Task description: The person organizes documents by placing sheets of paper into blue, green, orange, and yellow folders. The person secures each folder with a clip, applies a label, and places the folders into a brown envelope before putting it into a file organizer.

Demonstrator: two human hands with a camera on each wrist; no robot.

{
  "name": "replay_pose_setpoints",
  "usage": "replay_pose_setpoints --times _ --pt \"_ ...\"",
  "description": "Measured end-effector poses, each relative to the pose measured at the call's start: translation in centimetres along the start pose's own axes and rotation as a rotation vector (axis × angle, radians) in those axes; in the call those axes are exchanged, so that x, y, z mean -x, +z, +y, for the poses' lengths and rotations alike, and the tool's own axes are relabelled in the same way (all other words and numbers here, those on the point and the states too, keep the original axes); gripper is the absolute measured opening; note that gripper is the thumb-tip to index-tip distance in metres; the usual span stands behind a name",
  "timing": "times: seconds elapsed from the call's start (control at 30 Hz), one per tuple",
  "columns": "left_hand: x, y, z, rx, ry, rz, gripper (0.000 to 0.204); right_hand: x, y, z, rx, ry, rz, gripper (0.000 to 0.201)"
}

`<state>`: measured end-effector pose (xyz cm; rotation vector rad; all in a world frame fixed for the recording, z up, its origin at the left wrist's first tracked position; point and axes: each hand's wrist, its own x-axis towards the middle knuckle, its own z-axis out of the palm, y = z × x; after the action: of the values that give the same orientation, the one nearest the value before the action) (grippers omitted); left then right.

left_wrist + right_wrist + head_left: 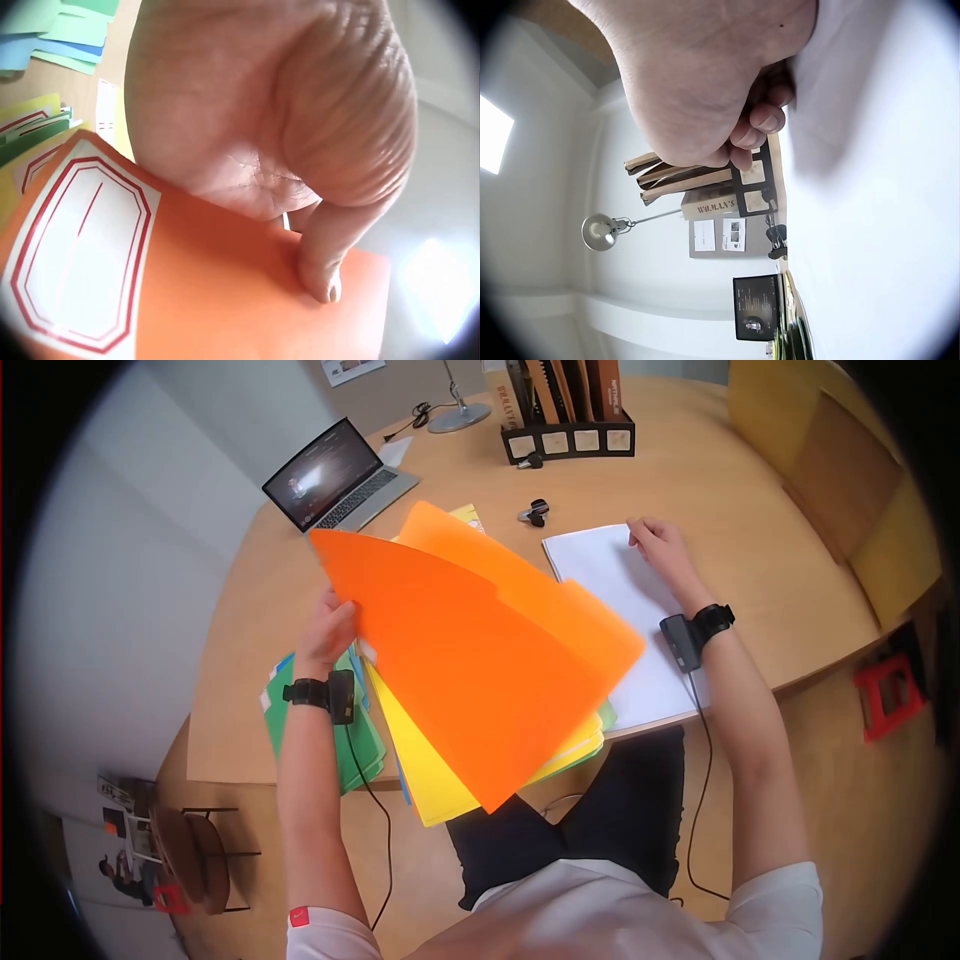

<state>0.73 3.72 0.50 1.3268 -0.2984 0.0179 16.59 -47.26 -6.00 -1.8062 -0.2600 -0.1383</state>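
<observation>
My left hand grips an orange file folder by its left edge and holds it up, slanted, over the desk's front edge. In the left wrist view, the thumb presses on the folder's face beside a white label with a red border. Yellow folders show below the orange one, partly hidden by it. Green folders lie under my left wrist. My right hand rests on a stack of white paper, its fingers loosely curled and holding nothing.
An open laptop stands at the back left, with a lamp base behind it. A black rack of books is at the back, and a small black item lies mid-desk. A yellow chair stands at the right.
</observation>
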Motion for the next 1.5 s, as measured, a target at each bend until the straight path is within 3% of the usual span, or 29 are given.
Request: replay_pose_setpoints --times 0.2,0.3,0.4,0.53,0.63,0.73,0.83,0.9,1.0,1.1,1.17,1.2,1.33,1.43,1.5 --pt "-0.2 -1.9 -0.6 0.057 0.067 0.066 0.043 -0.1 0.3 0.2 -0.017 0.010 0.013 0.041" --pt "-0.9 0.7 1.6 0.070 0.093 -0.103 0.025 0.0 0.3 -0.3 -0.017 0.035 -0.002 0.041" --pt "-2.8 -2.3 -0.3 0.256 0.308 -0.323 0.025 0.1 0.2 -0.5 -0.024 0.035 -0.003 0.041" --pt "-4.4 -3.8 -0.2 0.172 0.405 -0.512 0.026 0.3 0.1 -0.7 -0.066 0.027 -0.011 0.042" --pt "-4.1 -4.0 -0.1 0.105 0.406 -0.482 0.024 0.2 0.2 -0.6 -0.074 0.000 -0.015 0.042" --pt "-4.0 -5.7 -1.9 0.223 0.432 -0.452 0.025 0.2 0.1 -0.8 -0.057 0.000 -0.014 0.042" --pt "-2.2 -5.9 -3.9 0.228 0.417 -0.199 0.024 0.6 -0.2 -1.4 -0.040 0.035 -0.026 0.041" --pt "-1.9 -6.8 -4.3 0.191 0.396 -0.235 0.024 0.7 -0.3 -1.6 -0.052 0.062 -0.057 0.040" --pt "-2.1 -7.1 -4.6 0.104 0.369 -0.317 0.023 1.2 -2.2 -3.8 0.345 -0.109 -0.012 0.040" --pt "-2.2 -7.6 -5.0 0.076 0.350 -0.333 0.023 3.7 -4.5 -9.0 1.087 0.188 -0.030 0.044" --pt "-2.5 -7.9 -5.2 0.091 0.347 -0.349 0.022 4.9 -5.4 -10.1 1.198 0.278 -0.125 0.046" --pt "-2.7 -8.1 -5.2 0.106 0.348 -0.373 0.021 5.4 -5.7 -10.1 1.249 0.325 -0.172 0.047" --pt "-3.2 -8.3 -5.5 0.174 0.346 -0.440 0.019 6.4 -6.5 -7.7 1.093 0.215 -0.108 0.042" --pt "-4.6 -9.6 -5.9 0.192 0.350 -0.650 0.015 5.7 -7.4 -5.1 0.946 0.146 -0.072 0.039" --pt "-4.3 -9.2 -6.0 0.233 0.344 -0.629 0.012 5.1 -7.9 -3.9 0.891 0.108 -0.082 0.040"
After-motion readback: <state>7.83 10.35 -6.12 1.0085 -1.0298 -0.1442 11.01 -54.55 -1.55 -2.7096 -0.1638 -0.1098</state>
